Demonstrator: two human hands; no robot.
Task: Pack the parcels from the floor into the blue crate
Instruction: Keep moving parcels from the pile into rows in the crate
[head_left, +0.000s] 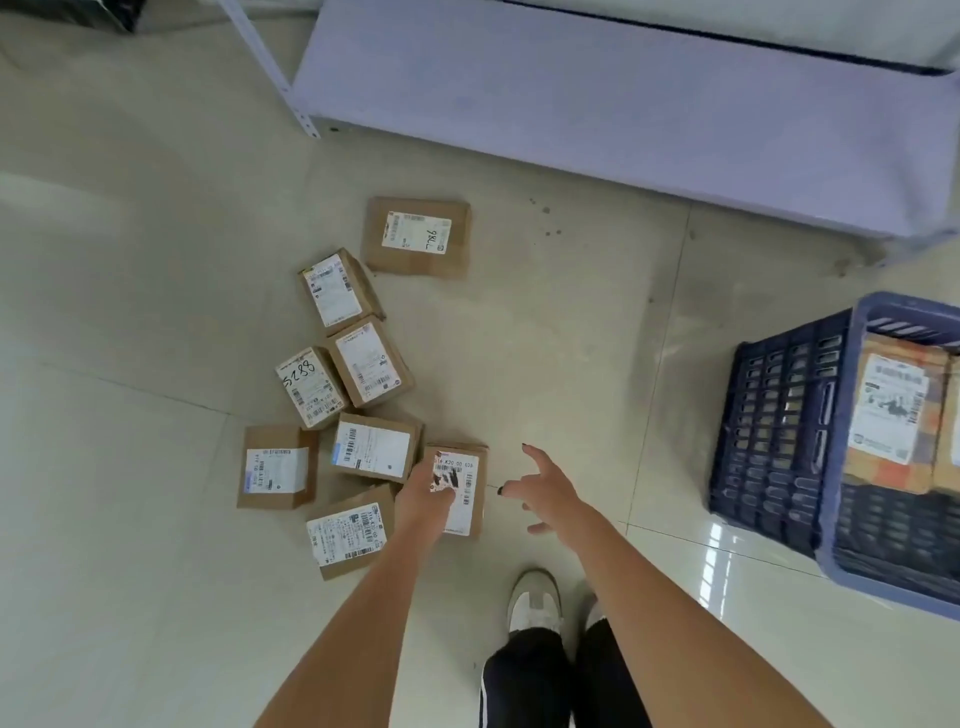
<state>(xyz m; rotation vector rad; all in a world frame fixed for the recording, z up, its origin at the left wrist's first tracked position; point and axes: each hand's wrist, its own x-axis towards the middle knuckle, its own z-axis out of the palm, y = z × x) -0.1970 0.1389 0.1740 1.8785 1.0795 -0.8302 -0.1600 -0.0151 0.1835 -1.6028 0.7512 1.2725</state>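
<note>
In the head view, the only one given, eight cardboard parcels are seen scattered on the tiled floor (156, 519) left of frame centre. The left hand (427, 496) is laid on the nearest parcel (465, 499), just below centre; its fingers are spread over the label on the upper part of that box. Whether they are curled over the far edge cannot be told. The right hand (543, 491) is held open, fingers splayed and holding nothing, just to the right of the same parcel and apart from it.

The parcel's long axis runs roughly up and down the frame, in line with the left forearm. Its right edge is faced by bare floor, so a clasp from that side by the right hand is judged to be unobstructed. Its upper left corner lies close against a neighbouring parcel (375, 449), and another (347, 530) lies near its lower left, so little room is left there.

The blue crate (779, 441) stands at the right edge of the frame, well apart, with at least one labelled parcel (891, 410) already inside. Open floor lies between it and the held parcel. The pale shelf (597, 93) in the upper frame is kept clear of that path.
</note>
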